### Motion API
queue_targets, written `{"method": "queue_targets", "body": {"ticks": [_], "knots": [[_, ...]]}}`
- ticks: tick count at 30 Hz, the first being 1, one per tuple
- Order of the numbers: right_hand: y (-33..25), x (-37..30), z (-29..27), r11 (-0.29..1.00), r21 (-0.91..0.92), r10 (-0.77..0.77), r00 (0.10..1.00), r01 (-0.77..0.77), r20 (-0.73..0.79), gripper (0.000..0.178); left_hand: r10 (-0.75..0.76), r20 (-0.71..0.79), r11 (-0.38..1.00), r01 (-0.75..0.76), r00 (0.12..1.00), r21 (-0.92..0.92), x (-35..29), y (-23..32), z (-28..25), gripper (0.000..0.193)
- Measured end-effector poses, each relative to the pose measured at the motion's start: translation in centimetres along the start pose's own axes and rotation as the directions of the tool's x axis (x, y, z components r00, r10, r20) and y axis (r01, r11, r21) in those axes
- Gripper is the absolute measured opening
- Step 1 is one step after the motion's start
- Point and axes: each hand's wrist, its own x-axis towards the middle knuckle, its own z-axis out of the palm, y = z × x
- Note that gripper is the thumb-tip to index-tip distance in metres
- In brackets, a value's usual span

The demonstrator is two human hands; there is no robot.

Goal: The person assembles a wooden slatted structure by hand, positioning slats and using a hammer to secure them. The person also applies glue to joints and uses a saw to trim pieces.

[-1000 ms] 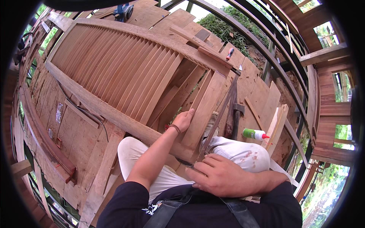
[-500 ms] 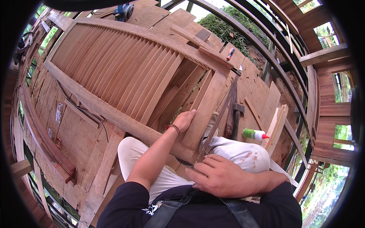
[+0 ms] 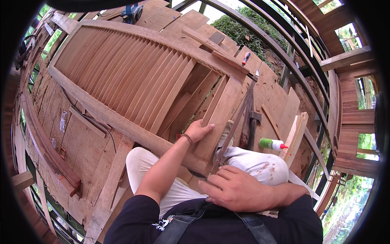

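Half-open left hand point(image 3: 200, 131) resting at end rail point(image 3: 223, 116) of long brown wooden louvred panel point(image 3: 97, 104), thumb lying on rail; fingers' hold hidden, cannot tell. Slats point(image 3: 122, 77) stretching up-left from hand. Right hand point(image 3: 233, 184) curling beside lower end of dark metal bar clamp point(image 3: 228, 141); cannot tell if gripping.

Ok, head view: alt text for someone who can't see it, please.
A person's bare left hand rests on the end rail of a long brown wooden louvred panel; the right hand is at the near end of a dark metal clamp bar. A green, white and red bottle lies at right.
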Motion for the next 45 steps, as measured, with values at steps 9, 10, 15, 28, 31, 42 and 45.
{"method": "queue_targets", "body": {"ticks": [9,10,15,28,31,42,45], "knots": [[-0.3,0.6,-0.7,0.999,0.038,-0.002,0.997,-0.001,0.072,0.043,0.057,-0.052,0.987,-0.048,0.997,0.155,-0.4,-0.1,-0.4,0.074],[-0.3,0.7,-0.8,1.000,0.006,-0.008,0.998,0.007,0.068,0.046,0.042,-0.009,0.993,-0.041,0.999,0.106,-0.3,-0.2,-0.4,0.073],[-0.5,0.9,-0.7,1.000,-0.010,-0.014,0.998,0.014,0.055,0.049,0.052,0.024,0.989,-0.055,0.998,0.140,0.4,-0.7,-0.4,0.071],[-0.3,0.9,-0.8,0.999,0.032,0.011,0.999,-0.013,0.044,0.042,-0.156,-0.092,0.986,0.160,0.983,0.041,0.6,-0.4,-0.4,0.081],[-0.2,0.5,-0.6,0.999,0.029,0.028,0.998,-0.030,0.061,0.043,-0.125,-0.114,0.991,0.130,0.986,0.037,0.6,-0.6,-0.3,0.078],[0.0,0.3,-0.7,1.000,0.024,0.004,0.999,-0.006,0.047,0.034,-0.126,-0.108,0.987,0.135,0.986,0.086,1.3,-0.5,-0.9,0.079],[0.1,-0.1,-0.6,1.000,-0.013,0.024,0.996,-0.023,0.081,0.053,-0.217,-0.007,0.960,0.212,0.976,-0.182,0.8,-0.1,-0.7,0.083]]}}
